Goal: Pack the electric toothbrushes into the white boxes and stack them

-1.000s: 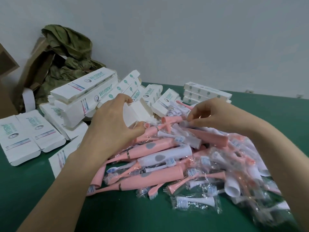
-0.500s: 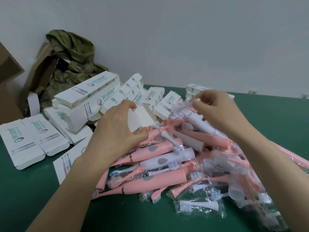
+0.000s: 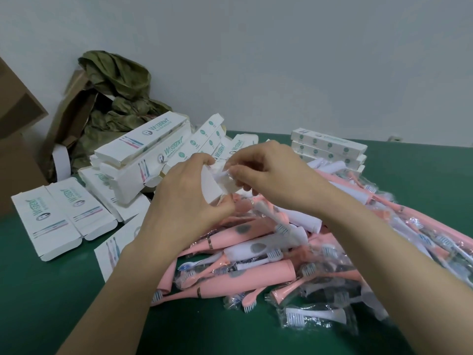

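My left hand point(image 3: 184, 201) grips a white box point(image 3: 211, 187) upright, its open end facing my right hand. My right hand point(image 3: 268, 172) pinches a clear plastic packet point(image 3: 227, 179) with a white piece inside, right at the box's mouth. Below both hands lies a heap of pink and white electric toothbrushes point(image 3: 256, 254) and bagged brush heads point(image 3: 317, 316). Folded white boxes point(image 3: 143, 149) are piled at the back left, and a neat stack of closed white boxes point(image 3: 327, 146) stands at the back right.
Flat white boxes point(image 3: 58, 216) lie on the green table point(image 3: 64, 290) at left. Brown cardboard point(image 3: 18, 124) and a crumpled olive cloth point(image 3: 120, 98) sit against the grey wall behind.
My right hand lifted a clear packet from the heap and brought it left to the box's mouth. My left hand raised the box a little to meet it.
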The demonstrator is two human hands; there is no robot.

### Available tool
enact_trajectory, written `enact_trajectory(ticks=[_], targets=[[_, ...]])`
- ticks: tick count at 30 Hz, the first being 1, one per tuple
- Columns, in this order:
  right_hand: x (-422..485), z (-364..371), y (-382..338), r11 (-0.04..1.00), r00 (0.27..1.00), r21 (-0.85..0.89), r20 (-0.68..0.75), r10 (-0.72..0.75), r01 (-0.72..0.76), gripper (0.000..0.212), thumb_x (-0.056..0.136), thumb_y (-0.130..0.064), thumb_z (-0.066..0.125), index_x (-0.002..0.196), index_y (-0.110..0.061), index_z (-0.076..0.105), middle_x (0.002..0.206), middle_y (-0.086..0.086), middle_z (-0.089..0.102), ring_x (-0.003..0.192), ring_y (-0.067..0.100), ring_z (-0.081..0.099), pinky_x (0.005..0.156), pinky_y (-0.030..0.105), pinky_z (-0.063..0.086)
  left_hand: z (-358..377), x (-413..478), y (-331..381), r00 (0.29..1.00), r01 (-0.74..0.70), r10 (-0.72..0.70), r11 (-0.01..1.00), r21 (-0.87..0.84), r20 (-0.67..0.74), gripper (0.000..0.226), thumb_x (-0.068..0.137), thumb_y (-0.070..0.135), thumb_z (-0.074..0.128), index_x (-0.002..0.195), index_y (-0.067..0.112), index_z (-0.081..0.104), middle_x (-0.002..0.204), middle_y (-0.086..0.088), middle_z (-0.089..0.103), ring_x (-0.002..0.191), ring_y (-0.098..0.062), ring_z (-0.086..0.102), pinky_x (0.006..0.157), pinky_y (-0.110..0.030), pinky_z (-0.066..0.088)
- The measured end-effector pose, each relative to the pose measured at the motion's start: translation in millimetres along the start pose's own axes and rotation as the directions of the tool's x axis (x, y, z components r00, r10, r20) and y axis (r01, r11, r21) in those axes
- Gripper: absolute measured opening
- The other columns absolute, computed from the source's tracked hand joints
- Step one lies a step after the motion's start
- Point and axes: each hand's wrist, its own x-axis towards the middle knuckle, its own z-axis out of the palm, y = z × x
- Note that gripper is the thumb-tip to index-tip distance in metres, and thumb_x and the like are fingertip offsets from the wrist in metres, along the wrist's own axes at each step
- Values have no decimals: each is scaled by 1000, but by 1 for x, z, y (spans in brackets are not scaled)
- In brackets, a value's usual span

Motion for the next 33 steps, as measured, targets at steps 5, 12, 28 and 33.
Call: enact_trajectory(ticks=[5,12,28,33], targets=[[13,11,-3,984,977,172,-195,83,-50,10,84,-17,68,92,-10,66,66,-1,67,50,1,56,56,12,44,-3,-1,9,1000,-20,20,1000,-17,-10,65,60,60,47,108,16,55,87,12,50,82,-9,44,70,-22,29],[8,39,-2,948,938,313,-303,165,-66,13,81,-16,71,70,-11,64,69,-1,65,65,9,60,62,22,45,-4,1,5,1000,12,-12,1000,-2,0,67,61,51,49,117,15,56,101,0,65,96,-23,59,76,-20,31],[-29,-23,43,965,966,-60,5,257,-256,17,88,-15,60,77,-23,71,68,-10,67,51,-5,52,47,9,41,-1,-2,1,998,33,-34,999,11,61,70,61,48,55,125,19,52,116,2,61,108,-18,52,84,-25,32],[-40,-14,37,850,811,-426,349,470,-310,27,75,-43,72,86,-21,61,79,-8,62,66,7,56,60,22,47,-2,-3,4,997,35,-36,999,7,65,69,61,47,55,125,19,53,117,3,61,110,-18,51,85,-23,30]])
